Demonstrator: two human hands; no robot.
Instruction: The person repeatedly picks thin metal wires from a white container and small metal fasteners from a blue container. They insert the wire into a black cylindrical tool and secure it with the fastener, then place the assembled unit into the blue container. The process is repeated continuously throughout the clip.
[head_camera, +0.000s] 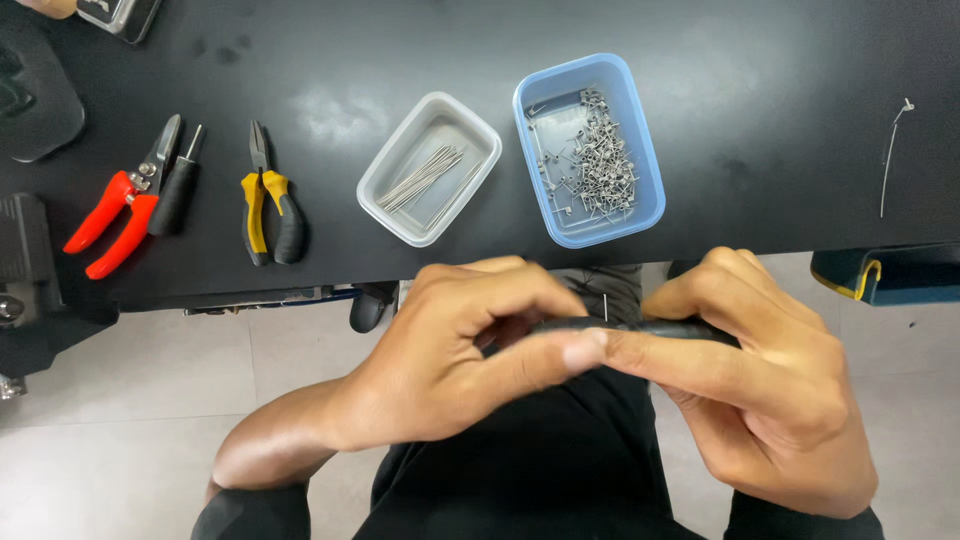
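At the far left of the black counter (760, 110) lie my red-handled cutters (118, 205), a black-handled tool (178, 190) just beside them, then the yellow-and-black pliers (268, 205). Further right stands a clear tray (430, 168) with straight wire pieces, and touching distance from it a blue tray (590, 150) full of small wound coils. A single bent wire (893, 150) lies alone near the right edge.

Below the counter edge, over my lap, my left hand (470, 350) is curled, thumb and fingers pinched at the end of a dark rod-like tool (640, 328). My right hand (770, 390) is closed round the rest of that tool, forefinger stretched along it toward the left hand. A thin bit of wire (606, 306) stands up just where the two hands meet.

I judge the risk lies in that wire: it is fine and springy, and if my pinch slackens it could flick out and drop to the floor, since I am working off the counter and nothing lies beneath to catch it. Its end could also prick a fingertip.

Much is hard to read. My fingers cover most of the tool, so I cannot tell its tip or how the wire sits on it. The fingertips are blurred. Dark things at the top left and left edge, and a dark blue object at the right, are cut off.
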